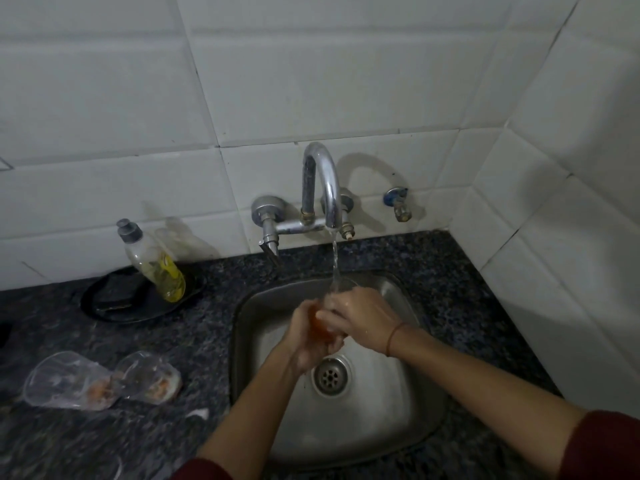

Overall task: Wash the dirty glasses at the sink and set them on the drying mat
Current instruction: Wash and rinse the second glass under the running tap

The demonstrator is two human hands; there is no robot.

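Over the steel sink (242, 344) I hold a clear glass (318, 325) with orange residue inside, tilted under the running water (335, 261) from the chrome faucet (323, 188). My left hand (304, 341) grips the glass from the left and below. My right hand (362, 315) wraps over its upper right side, hiding most of it. Two more dirty glasses (65, 381) (149, 377) lie on their sides on the dark counter to the left of the sink, with orange bits inside. No drying mat shows in this view.
A dish soap bottle (156, 263) leans on a black plate (138, 303) at the back left. A second small tap (400, 202) sticks out of the tiled wall. The drain (330, 375) sits below my hands. The wall corner closes in on the right.
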